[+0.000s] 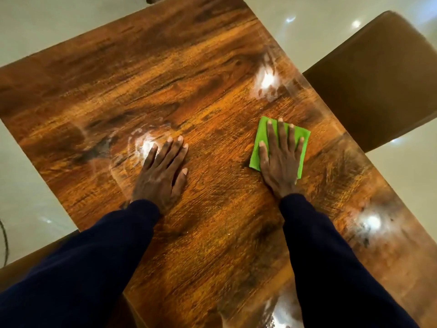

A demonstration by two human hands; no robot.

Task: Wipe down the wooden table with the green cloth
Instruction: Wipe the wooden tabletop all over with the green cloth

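Note:
The wooden table (pixel 165 74) fills most of the view, its glossy brown top showing bright light reflections and faint smear marks. A folded green cloth (pixel 261 133) lies on the right part of the top. My right hand (pixel 280 162) rests flat on the cloth with fingers spread, pressing it down and covering its middle. My left hand (pixel 163 171) lies flat on the bare wood to the left, fingers apart, holding nothing. Both arms wear dark blue sleeves.
A brown padded chair (pixel 378 79) stands against the table's right edge. Another brown chair (pixel 28 263) shows at the lower left, beside my left sleeve. Shiny pale floor tiles (pixel 35 29) surround the table.

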